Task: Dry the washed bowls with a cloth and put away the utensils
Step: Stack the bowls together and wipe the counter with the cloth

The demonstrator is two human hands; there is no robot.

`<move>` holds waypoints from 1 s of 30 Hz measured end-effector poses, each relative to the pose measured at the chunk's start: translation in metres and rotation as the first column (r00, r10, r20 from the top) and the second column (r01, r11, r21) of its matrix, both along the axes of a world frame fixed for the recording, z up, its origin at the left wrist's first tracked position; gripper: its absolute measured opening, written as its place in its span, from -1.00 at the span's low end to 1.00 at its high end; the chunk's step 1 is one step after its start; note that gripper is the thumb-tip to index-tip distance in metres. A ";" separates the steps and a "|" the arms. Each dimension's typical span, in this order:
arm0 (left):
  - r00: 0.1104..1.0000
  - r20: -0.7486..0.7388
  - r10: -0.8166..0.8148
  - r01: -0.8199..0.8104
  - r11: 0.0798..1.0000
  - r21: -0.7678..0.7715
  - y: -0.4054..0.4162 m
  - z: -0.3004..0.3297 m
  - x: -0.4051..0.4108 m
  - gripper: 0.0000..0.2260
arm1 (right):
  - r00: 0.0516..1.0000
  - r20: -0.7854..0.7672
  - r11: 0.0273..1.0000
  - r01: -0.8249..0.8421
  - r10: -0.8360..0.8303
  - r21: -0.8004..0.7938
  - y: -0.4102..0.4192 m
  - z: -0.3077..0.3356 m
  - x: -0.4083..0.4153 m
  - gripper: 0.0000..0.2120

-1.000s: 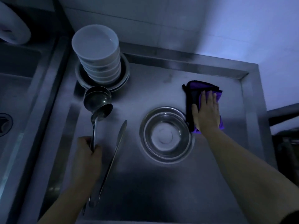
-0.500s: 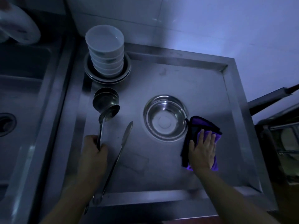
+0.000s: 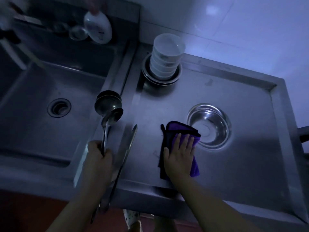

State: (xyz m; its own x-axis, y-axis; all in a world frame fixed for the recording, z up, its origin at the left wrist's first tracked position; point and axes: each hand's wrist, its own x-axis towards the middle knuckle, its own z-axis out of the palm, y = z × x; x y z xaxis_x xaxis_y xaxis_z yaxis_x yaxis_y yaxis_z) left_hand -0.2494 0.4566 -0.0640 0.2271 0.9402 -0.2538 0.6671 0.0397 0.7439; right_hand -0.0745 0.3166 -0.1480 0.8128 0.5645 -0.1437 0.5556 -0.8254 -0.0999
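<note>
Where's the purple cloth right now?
The purple cloth lies flat on the steel drainboard, pressed under the right hand, touching the near-left rim of the steel bowl.

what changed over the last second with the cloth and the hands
The right hand, flat on the purple cloth, slid it across the steel drainboard: from the far right of the steel bowl, round its near side, to its near left. The left hand kept its grip on the ladles, now seen over the sink edge. The white bowl stack and steel bowl stayed put.
</note>
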 end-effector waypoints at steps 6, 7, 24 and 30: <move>0.999 -0.004 0.047 -0.047 0.999 0.005 0.008 -0.010 -0.037 -0.86 | 0.980 -0.009 0.979 -0.200 0.200 0.049 0.079 -0.008 0.016 -0.38; 0.999 0.004 0.052 -0.052 0.999 0.000 0.008 -0.012 -0.043 -0.84 | 0.975 -0.011 0.972 -0.222 0.223 0.072 0.095 -0.008 0.019 -0.39; 0.999 0.034 0.023 -0.022 0.999 -0.031 -0.012 -0.003 -0.071 -0.86 | 0.645 -0.219 0.679 -0.663 0.732 0.317 0.034 0.012 -0.071 -0.42; 0.984 0.015 -0.176 0.177 0.981 -0.074 -0.024 0.010 -0.026 -0.93 | 0.710 -0.319 0.778 -0.571 0.628 0.262 -0.048 0.033 -0.040 -0.41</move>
